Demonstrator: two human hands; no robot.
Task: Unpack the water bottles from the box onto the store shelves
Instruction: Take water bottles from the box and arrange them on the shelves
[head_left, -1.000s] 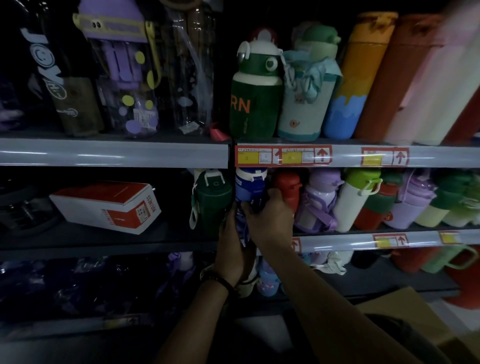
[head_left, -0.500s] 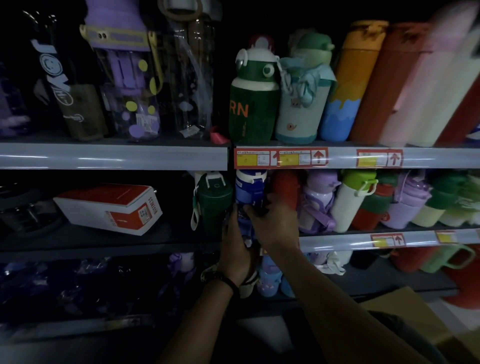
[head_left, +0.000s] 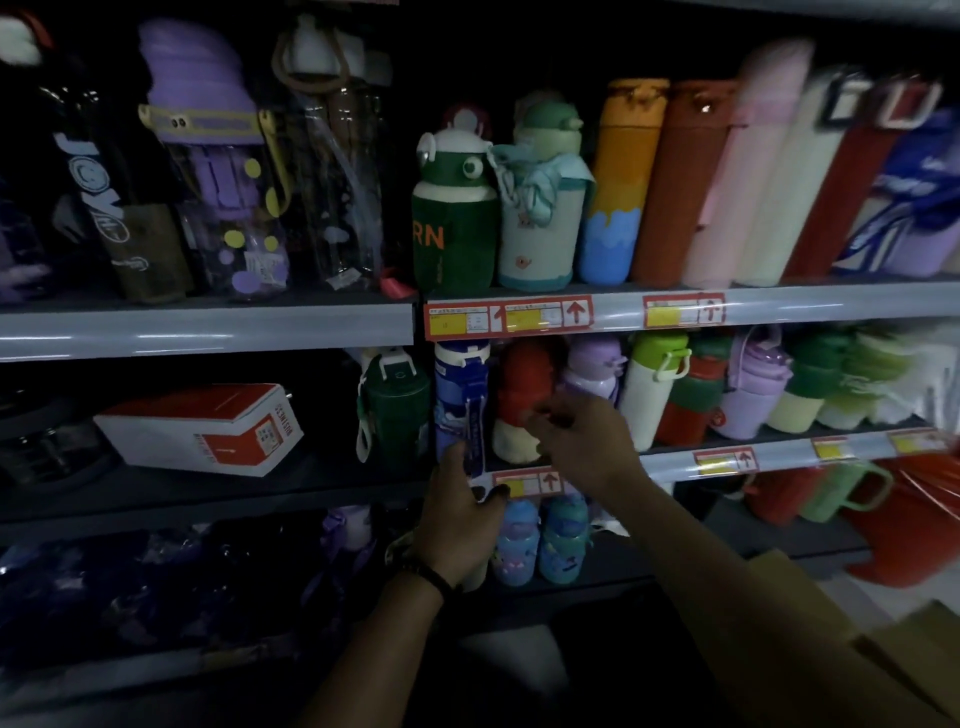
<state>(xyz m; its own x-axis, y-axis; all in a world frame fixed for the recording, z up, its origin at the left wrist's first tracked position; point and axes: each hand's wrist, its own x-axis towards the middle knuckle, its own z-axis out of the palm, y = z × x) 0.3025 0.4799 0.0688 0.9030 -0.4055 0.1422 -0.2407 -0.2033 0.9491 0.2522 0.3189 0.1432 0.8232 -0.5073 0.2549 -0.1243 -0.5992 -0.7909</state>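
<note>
The bottle (head_left: 460, 395) stands upright on the shelf (head_left: 779, 453), above your left hand (head_left: 457, 519). Its thumb is at the bottle's foot, grip unclear. Your right hand (head_left: 582, 441) is loose and empty. Likely light, rigid, slick: hold mid-body.

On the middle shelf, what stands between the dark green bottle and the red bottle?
The blue bottle stands between the dark green bottle and the red bottle, seen in the head view; the left hand holds its base.

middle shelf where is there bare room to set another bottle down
Bare dark shelf shows between the red-and-white box and the dark green bottle, and along the front edge before the box. From the blue bottle, gripped by the left hand, rightward, bottles stand packed.
</note>
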